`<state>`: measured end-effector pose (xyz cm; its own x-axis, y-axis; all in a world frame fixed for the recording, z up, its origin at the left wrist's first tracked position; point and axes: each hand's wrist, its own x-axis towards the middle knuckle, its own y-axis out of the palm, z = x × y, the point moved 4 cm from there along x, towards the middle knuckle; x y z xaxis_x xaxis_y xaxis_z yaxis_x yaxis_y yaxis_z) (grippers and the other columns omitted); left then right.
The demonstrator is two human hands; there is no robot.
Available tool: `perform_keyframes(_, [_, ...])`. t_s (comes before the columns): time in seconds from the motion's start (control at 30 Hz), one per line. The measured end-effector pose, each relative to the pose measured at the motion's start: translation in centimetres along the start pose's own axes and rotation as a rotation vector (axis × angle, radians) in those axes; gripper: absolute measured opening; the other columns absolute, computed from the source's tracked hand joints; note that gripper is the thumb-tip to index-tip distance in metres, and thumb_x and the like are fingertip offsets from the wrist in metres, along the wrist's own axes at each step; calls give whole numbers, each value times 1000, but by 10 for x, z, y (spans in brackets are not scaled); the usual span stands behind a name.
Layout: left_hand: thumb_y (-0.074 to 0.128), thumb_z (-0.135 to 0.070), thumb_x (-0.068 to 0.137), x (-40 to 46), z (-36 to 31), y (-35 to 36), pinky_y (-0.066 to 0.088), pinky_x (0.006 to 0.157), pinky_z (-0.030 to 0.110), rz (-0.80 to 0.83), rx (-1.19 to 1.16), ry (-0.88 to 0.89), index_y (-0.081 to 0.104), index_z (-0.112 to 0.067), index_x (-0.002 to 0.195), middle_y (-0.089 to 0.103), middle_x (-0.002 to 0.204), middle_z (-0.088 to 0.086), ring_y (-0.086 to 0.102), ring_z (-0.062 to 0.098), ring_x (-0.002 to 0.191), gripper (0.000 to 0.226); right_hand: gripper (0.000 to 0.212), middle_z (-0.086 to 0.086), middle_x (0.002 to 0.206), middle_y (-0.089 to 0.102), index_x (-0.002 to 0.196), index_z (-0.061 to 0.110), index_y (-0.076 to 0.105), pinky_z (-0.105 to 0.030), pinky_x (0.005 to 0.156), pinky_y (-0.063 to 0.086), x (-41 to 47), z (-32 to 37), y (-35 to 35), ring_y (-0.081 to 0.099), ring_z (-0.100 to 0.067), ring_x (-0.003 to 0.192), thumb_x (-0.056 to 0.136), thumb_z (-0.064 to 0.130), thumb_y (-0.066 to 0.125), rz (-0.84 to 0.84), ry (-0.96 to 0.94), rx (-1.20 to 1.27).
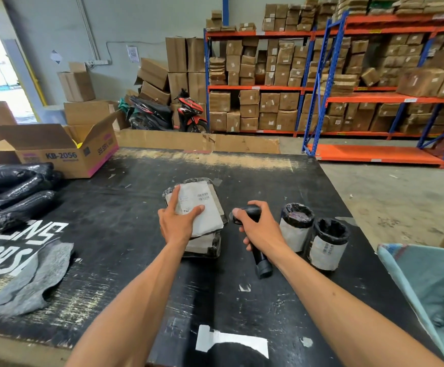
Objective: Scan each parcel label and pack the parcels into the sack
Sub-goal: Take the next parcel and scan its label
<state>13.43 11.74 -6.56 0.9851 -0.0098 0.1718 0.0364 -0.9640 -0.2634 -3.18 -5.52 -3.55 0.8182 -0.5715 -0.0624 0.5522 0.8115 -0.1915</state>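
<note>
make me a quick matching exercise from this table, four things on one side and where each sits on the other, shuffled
Things:
1. scanner
2. flat parcel
3. open carton
4. sack

Places:
A. far left of the table
B. off the table's right edge
C. gripped in the right hand
D. under the left hand

Pairs: 1-C, 2-D, 3-A, 4-B

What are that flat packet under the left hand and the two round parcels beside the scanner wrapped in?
The flat parcel looks wrapped in glossy clear plastic film, shiny at its edges, with a matte paper label. The two round parcels seem wrapped in crinkled black plastic, each banded with white paper.
</note>
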Motion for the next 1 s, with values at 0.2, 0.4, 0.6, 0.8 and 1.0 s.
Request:
perform_keyframes(0.2, [91, -51, 65, 1, 14, -34, 46, 97, 33, -59, -59, -15, 45, -62, 140, 48, 118, 0, 53, 17, 105, 88, 50, -13, 99, 71, 128, 29, 48, -38, 49, 62, -21, -73, 45, 64, -19, 46, 89, 46, 75, 7, 200, -58])
perform_keyframes(0.4, [92, -50, 63, -7, 24, -47, 48, 103, 36, -63, -104, -23, 46, -65, 136, 49, 120, -3, 54, 16, 111, 88, 55, -8, 110, 71, 131, 36, 40, -48, 89, 62, -37, -102, 68, 78, -37, 88, 90, 66, 62, 67, 204, -402])
perform_keyframes(0.6, [92, -49, 63, -19, 20, -42, 50, 97, 33, -16, -133, 0, 47, -66, 135, 49, 115, -8, 57, 16, 110, 86, 62, -10, 128, 66, 140, 36, 44, -43, 102, 49, -39, -106, 61, 63, -37, 119, 91, 73, 55, 53, 206, -561])
perform_keyframes(0.8, [93, -49, 60, -34, 9, -26, 55, 95, 33, 79, -212, 22, 49, -68, 132, 58, 123, -10, 62, 8, 111, 86, 80, -12, 141, 59, 155, 40, 31, -47, 105, 43, -37, -89, 31, 57, -37, 131, 90, 84, 44, -9, 64, -582])
perform_keyframes(1.0, [93, -41, 68, -60, -20, 22, 61, 80, 27, 289, -416, 18, 62, -51, 131, 71, 121, -21, 70, 4, 109, 71, 63, 0, 136, 55, 150, 54, 34, -32, 92, 45, -30, -53, -31, 62, -10, 111, 96, 66, 63, -110, -123, -62])
